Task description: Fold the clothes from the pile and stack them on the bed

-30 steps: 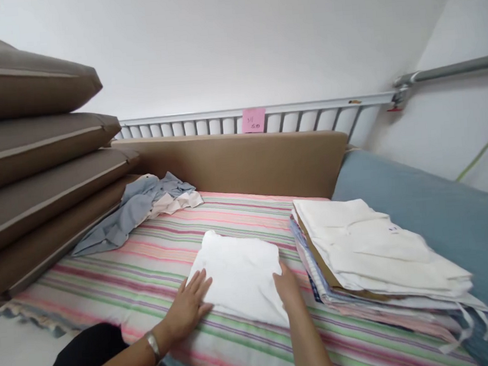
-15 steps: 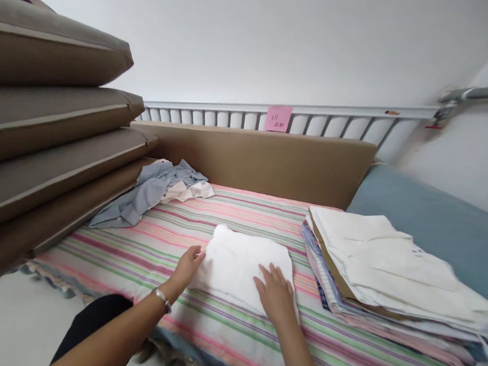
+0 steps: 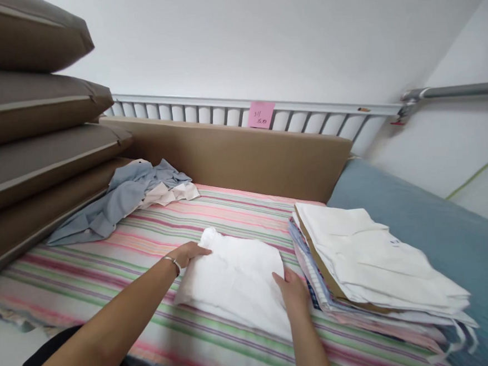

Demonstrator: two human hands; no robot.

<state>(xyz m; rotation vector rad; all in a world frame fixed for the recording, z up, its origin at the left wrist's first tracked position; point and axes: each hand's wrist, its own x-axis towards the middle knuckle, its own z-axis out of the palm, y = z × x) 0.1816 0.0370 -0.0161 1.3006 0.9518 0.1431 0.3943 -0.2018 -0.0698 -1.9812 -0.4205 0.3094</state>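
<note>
A folded white cloth (image 3: 234, 278) lies on a striped sheet (image 3: 107, 259). My left hand (image 3: 187, 253), with a bracelet at the wrist, grips the cloth's far left edge, fingers curled under it. My right hand (image 3: 294, 292) holds the cloth's right edge, with the fingers tucked beneath the fabric. Just right of that hand stands a stack of folded clothes (image 3: 370, 263) with a cream garment on top.
A crumpled pile of blue and white clothes (image 3: 123, 197) lies at the back left. Brown cushions (image 3: 29, 159) are stacked at the left. A tan padded board (image 3: 242, 155) and a white rail with a pink note (image 3: 261, 115) run behind. A blue mattress (image 3: 431, 225) is at the right.
My left hand slid from the near left edge to the far left corner of the white cloth. My right hand moved from flat on top to the right edge, fingers under it.
</note>
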